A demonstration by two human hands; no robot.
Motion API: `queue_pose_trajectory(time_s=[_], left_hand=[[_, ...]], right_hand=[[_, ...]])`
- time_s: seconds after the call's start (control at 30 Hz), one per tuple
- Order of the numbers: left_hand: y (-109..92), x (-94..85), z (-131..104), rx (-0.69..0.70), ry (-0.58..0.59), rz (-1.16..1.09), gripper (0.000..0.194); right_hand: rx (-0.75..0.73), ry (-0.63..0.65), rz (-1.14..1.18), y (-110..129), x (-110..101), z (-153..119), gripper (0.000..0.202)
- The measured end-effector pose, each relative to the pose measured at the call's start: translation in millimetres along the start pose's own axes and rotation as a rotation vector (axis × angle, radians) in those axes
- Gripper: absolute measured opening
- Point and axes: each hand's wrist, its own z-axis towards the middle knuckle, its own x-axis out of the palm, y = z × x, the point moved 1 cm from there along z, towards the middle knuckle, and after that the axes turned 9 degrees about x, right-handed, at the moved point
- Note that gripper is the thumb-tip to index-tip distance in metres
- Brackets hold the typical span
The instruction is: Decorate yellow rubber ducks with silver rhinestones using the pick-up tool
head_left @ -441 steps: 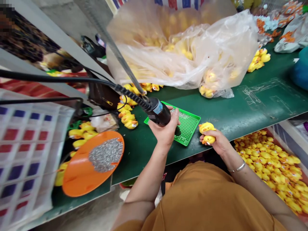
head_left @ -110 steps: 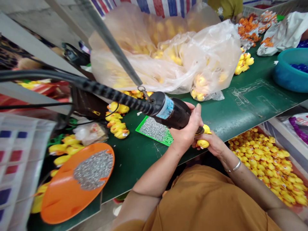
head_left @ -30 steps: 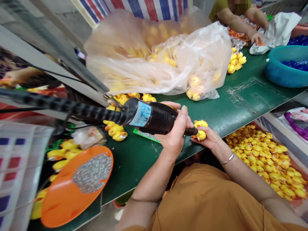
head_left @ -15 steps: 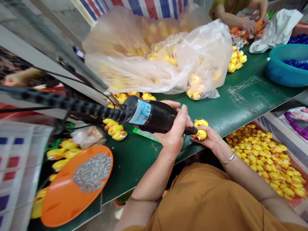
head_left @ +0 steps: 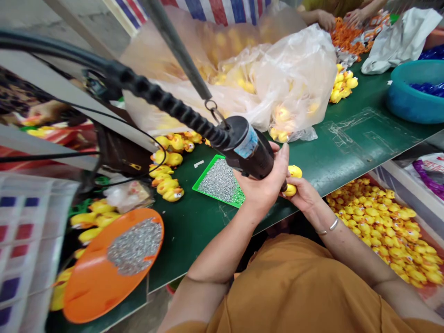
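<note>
My left hand (head_left: 265,187) is wrapped round a black electric screwdriver (head_left: 250,150) that hangs from a spring hook and trails a thick ribbed cable. The tool's dark tip points down at a small yellow duck (head_left: 290,190), which my right hand (head_left: 302,196) grips. Part of the duck is hidden by fingers and tool; its yellow top (head_left: 294,171) shows above my fingers. Left of my left hand lies a green tray (head_left: 239,196) with small silver screws (head_left: 218,181). Several yellow ducks (head_left: 168,188) stand in a row further left.
An orange dish (head_left: 93,286) of screws lies at the left. Plastic bags (head_left: 294,69) of ducks fill the back. A teal basin (head_left: 412,104) stands on the green table (head_left: 333,162); a bin of ducks (head_left: 385,226) is below right. Another person's hands (head_left: 354,17) handle orange pieces.
The screwdriver has swung from nearly level to steeper, its rear end moving up and right. More of the green tray shows. The other person's hands have moved apart.
</note>
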Motion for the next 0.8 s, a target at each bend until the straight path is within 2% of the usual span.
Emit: queue_pose_trajectory(time_s=[0.1,0.27,0.5,0.6,0.7,0.77,0.8], left_hand=[[-0.9,-0.1,0.3,0.005,-0.001,0.016,0.028],[3.9,-5.1,-1.5,-0.09,0.044,0.033,0.031],[11.6,-17.9,-2.6,-0.168,0.08,0.001,0.031],[17.6,-17.1,-5.0,-0.234,0.073,0.035,0.031],[16.9,-11.2,-3.4,-0.228,0.08,-0.005,0.028],[8.4,-10.1,3.1,-0.138,0.065,-0.125,0.026],[2.3,-11.9,7.7,-0.082,0.044,-0.187,0.026]], right_hand=[[0.011,-0.014,0.022,-0.4,3.0,-1.7,0.031],[0.082,-0.029,0.03,-6.5,1.3,1.0,0.03],[0.135,-0.122,0.02,-11.1,-3.3,3.8,0.031],[0.14,-0.143,0.019,-18.0,-2.5,8.0,0.03],[0.064,-0.163,-0.042,-15.4,-5.8,12.0,0.031],[-0.067,-0.198,-0.176,2.6,-23.7,6.0,0.035],[-0.152,-0.247,-0.274,17.9,-40.8,-2.0,0.037]])
